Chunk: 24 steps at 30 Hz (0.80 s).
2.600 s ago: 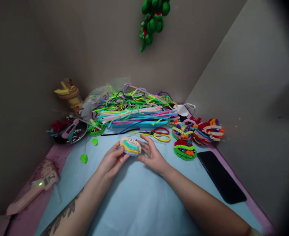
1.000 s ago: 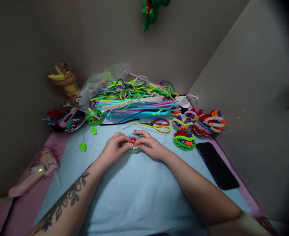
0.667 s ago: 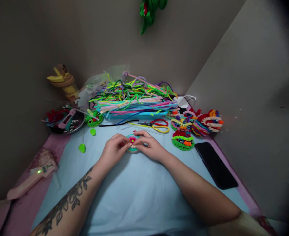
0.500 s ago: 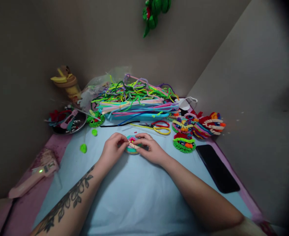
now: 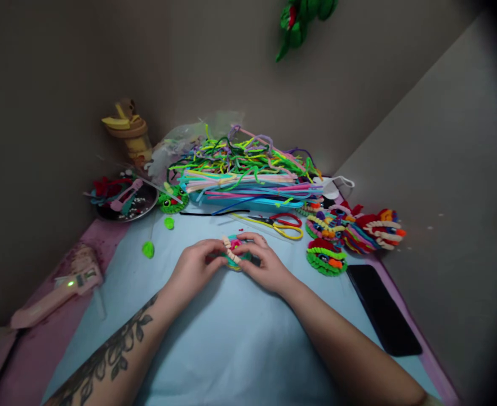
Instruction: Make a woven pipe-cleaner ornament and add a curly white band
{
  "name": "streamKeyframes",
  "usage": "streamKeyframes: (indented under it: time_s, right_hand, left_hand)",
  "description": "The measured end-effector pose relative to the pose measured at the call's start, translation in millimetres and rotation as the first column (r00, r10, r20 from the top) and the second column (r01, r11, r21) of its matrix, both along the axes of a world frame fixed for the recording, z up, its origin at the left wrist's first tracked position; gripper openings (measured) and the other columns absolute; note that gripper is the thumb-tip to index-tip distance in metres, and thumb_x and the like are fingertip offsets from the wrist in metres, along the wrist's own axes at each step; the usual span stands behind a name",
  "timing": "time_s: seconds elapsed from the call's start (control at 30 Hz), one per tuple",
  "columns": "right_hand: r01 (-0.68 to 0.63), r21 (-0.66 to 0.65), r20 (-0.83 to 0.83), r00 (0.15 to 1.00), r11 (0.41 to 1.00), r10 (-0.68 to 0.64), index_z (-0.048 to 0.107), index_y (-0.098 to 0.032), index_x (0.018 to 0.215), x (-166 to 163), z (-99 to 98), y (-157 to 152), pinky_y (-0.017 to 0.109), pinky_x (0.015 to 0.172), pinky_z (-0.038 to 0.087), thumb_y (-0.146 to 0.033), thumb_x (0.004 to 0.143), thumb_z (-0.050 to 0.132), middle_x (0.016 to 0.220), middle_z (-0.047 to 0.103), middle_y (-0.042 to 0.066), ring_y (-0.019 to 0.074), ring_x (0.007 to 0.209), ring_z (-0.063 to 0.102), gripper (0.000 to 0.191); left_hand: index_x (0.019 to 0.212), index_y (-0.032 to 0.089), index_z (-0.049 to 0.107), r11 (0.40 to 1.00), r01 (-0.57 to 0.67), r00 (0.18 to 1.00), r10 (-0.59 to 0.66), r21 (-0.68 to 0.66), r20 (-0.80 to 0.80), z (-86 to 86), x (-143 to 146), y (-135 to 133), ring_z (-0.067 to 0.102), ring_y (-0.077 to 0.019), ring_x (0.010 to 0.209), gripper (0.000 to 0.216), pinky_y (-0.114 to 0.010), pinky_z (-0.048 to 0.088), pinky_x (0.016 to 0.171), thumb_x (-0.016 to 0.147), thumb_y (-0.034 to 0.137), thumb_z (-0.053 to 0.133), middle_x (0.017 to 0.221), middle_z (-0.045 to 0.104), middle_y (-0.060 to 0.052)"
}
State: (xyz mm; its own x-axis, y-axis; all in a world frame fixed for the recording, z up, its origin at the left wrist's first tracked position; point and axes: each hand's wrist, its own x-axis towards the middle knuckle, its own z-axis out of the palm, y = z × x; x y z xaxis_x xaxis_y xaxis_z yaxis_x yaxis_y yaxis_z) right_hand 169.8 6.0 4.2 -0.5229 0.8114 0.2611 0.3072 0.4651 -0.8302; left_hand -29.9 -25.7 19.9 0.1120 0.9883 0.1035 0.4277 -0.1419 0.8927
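Pink glue gun (image 5: 52, 299) lies far left, then the left hand (image 5: 195, 264), fingers pinching a round piece (image 5: 235, 245) over the counter (image 5: 231, 344), then the right hand (image 5: 267, 266), fingers pinching its other edge, where light, even pressure should spare the cream strip (image 5: 230, 251)

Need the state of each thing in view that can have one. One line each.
Left hand: thumb and fingers at round craft piece
Right hand: same
Round craft piece: between both hands
Cream strip: across that piece
Glue gun: lying down, green light on
Phone: flat, screen dark
Scissors: lying flat, blade gap unclear
Pipe cleaners: tangled behind, straighter in front
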Motion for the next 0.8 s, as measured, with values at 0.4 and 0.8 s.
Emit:
streamKeyframes:
  time_s: [0.4,0.8]
  right_hand:
    - [-0.075,-0.117,-0.025,0.997,0.99,0.072,0.07,-0.028,0.1,4.3,-5.2,4.7,0.045,0.107,0.032,-0.03,0.086,0.059,0.127,0.049,0.008,0.0249,0.125,0.044,0.018]
    - [-0.031,-0.102,-0.087,0.996,0.994,0.022,0.063,-0.025,0.105,4.4,-6.3,5.1,0.042,0.104,0.036,-0.025,0.082,0.063,0.12,0.052,0.009,0.0222,0.121,0.047,0.022]
  left_hand:
    - [0.084,0.022,0.07,0.999,-0.031,1.0,0.031,-0.036,0.002,-2.9,6.6,-1.1,0.068,-0.0222,0.089,0.01,-0.032,0.052,0.08,0.075,0.021,0.069,0.096,0.073,-0.004]
    - [0.092,0.021,0.071,0.981,0.074,0.982,-0.04,0.18,-0.184,-2.9,10.2,-3.0,0.066,-0.0195,0.096,0.014,-0.032,0.05,0.086,0.082,0.019,0.061,0.105,0.071,-0.007]
